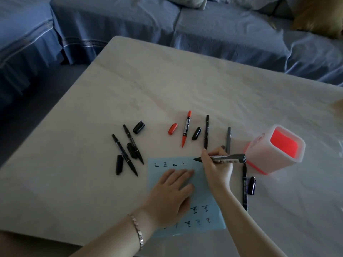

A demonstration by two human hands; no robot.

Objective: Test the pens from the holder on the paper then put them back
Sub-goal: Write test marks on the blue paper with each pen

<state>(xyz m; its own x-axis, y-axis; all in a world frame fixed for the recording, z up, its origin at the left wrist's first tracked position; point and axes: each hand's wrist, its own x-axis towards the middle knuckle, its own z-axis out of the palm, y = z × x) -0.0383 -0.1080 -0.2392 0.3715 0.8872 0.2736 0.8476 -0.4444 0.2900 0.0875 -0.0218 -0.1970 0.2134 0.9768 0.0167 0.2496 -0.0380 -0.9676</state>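
A light blue paper (201, 184) lies on the table with several small written marks along its top and bottom. My left hand (172, 191) presses flat on the paper. My right hand (215, 164) grips a thick grey marker (228, 157), its black tip at the paper's top right edge. The pen holder (276, 151), translucent white with an orange inside, stands just right of that marker. Uncapped pens lie around: two black pens (128, 151) on the left, a red pen (186, 128), a black pen (206, 131), a grey pen (228, 139), and another black pen (244, 188) beside the paper.
Loose caps lie among the pens: black caps (138, 127), (119, 164), (196, 133), (252, 185) and a red cap (172, 128). The table has a pale cloth (167, 80). A blue-covered sofa (204, 26) runs along the far side.
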